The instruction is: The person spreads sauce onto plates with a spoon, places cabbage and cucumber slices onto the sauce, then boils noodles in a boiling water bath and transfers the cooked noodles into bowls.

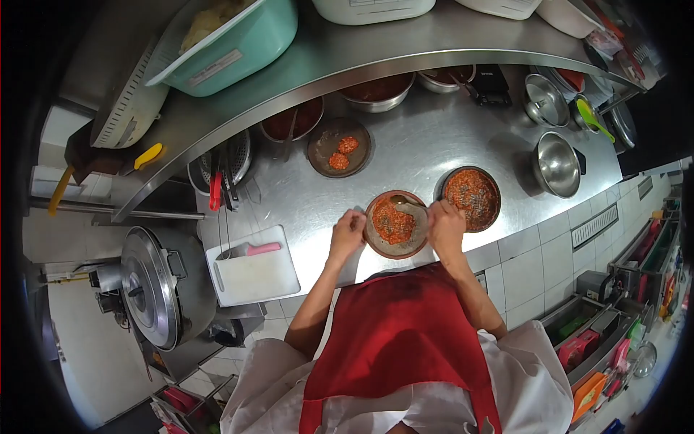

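A clay plate (377, 243) with red, chunky sauce on part of it lies at the front edge of the steel counter. My left hand (350, 230) is at its left rim, fingers pressed together. With my right hand (446, 221) I hold a spoon (403, 200), its bowl over the sauce near the plate's upper rim. Just right of that hand is a darker plate (471, 199) covered in red sauce. Farther back, a brown plate (327, 139) carries two small red mounds.
Bowls of red sauce (376, 92) line the back under a steel shelf (303, 66). A white cutting board (253, 278) with a pink-handled knife (262, 248) lies left. Metal bowls (557, 165) stand right. A large lidded pot (153, 289) is at the far left.
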Demonstrator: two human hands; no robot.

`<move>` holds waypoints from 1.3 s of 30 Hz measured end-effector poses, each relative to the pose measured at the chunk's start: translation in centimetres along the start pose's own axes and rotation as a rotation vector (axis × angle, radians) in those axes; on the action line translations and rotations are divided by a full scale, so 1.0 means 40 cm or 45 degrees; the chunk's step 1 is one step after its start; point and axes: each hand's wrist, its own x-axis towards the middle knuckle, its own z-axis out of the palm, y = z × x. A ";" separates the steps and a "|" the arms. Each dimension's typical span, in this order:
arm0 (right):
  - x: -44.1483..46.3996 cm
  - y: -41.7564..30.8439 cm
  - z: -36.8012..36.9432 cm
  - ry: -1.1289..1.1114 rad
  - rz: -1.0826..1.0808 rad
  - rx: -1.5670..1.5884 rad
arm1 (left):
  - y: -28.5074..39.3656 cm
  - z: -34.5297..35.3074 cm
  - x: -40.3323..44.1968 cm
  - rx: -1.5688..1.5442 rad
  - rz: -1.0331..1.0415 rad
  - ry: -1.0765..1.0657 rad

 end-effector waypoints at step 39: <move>0.064 0.076 0.005 -0.103 -0.251 0.203 | 0.062 -0.023 0.076 -0.062 0.057 -0.327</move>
